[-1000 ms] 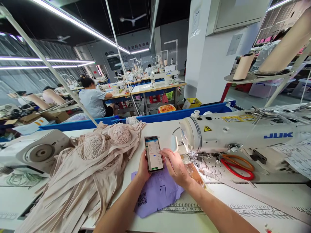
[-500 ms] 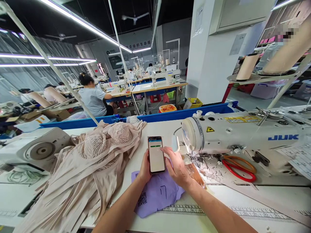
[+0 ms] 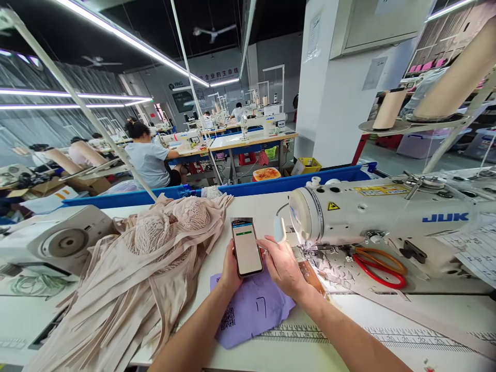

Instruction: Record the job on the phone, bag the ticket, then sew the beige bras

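Note:
A smartphone with a lit, mostly pale screen is gripped upright by my left hand, its thumb along the left edge. My right hand is beside the phone's right edge, fingers stretched out, the fingertips close to the screen; whether they touch it I cannot tell. Beneath both hands lies a crumpled purple paper with a handwritten mark and printed codes. Left of the phone is a heap of beige lace bras with long straps.
A JUKI sewing machine stands on the right, with red- and orange-handled scissors on its bed. A second machine is at the left. Beyond the blue trough a seated person works. Thread cones stand at the right.
The phone has tilted slightly, its top shifting a little to the left. Both hands keep nearly the same place. The view has turned very slightly.

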A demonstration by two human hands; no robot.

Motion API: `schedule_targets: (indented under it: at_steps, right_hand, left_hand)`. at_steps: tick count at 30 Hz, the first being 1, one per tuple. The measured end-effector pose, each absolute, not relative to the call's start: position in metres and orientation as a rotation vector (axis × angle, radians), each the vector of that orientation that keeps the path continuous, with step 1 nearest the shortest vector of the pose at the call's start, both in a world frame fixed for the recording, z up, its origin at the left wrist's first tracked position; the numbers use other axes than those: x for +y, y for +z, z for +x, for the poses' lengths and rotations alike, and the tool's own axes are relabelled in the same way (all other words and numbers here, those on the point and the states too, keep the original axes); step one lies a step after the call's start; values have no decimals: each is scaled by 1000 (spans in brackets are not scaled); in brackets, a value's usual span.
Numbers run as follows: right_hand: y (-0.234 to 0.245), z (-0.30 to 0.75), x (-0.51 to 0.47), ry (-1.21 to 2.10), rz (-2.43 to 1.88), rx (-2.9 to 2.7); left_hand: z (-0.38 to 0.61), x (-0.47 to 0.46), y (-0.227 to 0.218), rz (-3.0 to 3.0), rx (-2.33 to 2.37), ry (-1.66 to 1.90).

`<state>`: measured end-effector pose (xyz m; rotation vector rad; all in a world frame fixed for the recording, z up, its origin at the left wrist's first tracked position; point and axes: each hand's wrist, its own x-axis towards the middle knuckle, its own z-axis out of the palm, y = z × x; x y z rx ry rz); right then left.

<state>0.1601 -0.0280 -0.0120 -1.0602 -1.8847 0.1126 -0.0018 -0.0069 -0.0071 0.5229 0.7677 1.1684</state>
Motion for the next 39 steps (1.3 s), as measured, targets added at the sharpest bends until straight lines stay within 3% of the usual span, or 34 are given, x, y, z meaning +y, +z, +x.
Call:
schedule_targets:
  at_steps: [39]
  right_hand:
    - [-2,151,-32,168,-972,-1837]
  left_hand:
    - [-6,0,-22,544,782,1117]
